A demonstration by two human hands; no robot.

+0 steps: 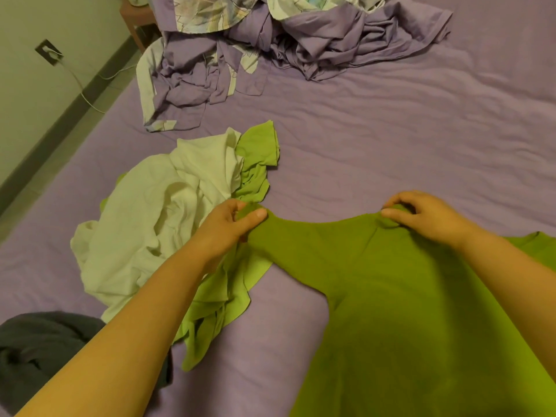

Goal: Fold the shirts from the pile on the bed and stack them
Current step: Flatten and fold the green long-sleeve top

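Left hand [233, 224] pinching a bunched edge of green shirt [406, 296] between thumb and curled fingers; right hand [427, 216] gripping the same shirt's upper edge likewise, thumb on top. Shirt stretched between the two hands, lifted at its top, hanging down toward the lower right.

Far left: pale wall with a wall socket [48, 52], white cable [81, 85] trailing down to the floor beside the bed's left edge. Lower left corner: dark grey garment [42, 347], partly cut off by the frame. Just right of that, under the left forearm: pile [144, 224] of one white shirt lying over crumpled light green shirts, its green edges touching the held shirt near the left hand. Number of shirts in the pile hard to make out.

Top centre: rumpled purple and patterned bedding [240, 55], running out of view at the top. Right of the pile and beyond both hands: wide open stretch of purple bedsheet [391, 130], lightly wrinkled. Lower part of the green shirt cut off at the bottom and right edges; hem and sleeves not visible.
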